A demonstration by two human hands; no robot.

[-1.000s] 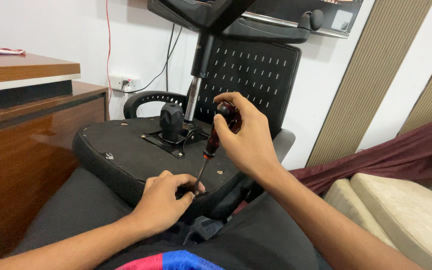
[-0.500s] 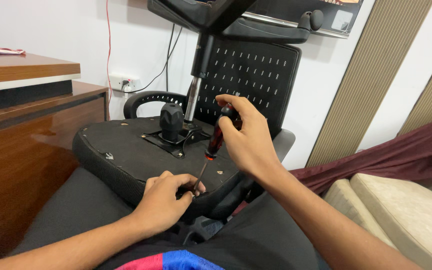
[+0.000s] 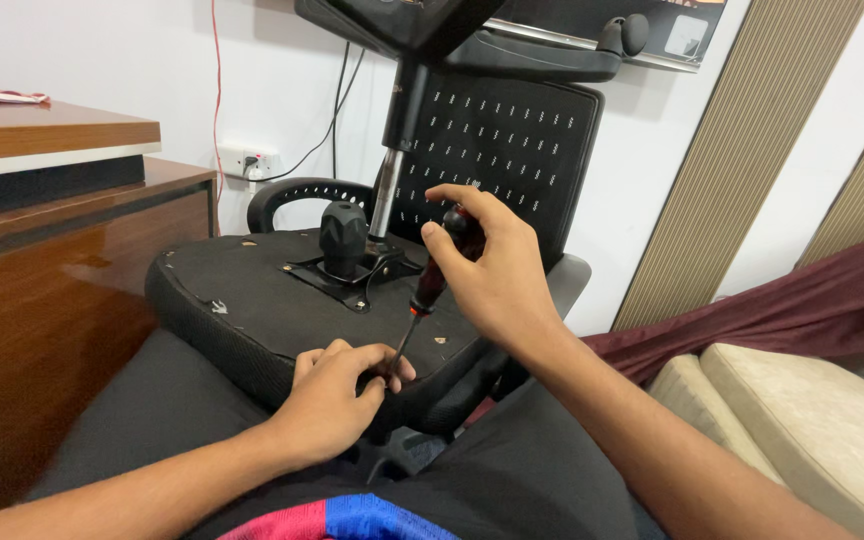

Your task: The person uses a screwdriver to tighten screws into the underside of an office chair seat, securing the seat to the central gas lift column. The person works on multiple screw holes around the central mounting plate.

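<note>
Screwdriver (image 3: pixel 430 290): my right hand (image 3: pixel 497 270) gripped its handle; shaft slanted down-left to my left hand (image 3: pixel 337 400), pinching its tip at the overturned chair seat (image 3: pixel 252 310).

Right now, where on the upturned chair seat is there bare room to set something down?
Bare patch: the seat underside left of the metal bracket, toward the wooden desk. Crowded: the near edge, where the left hand steadies the tip of the screwdriver that the right hand holds.
</note>
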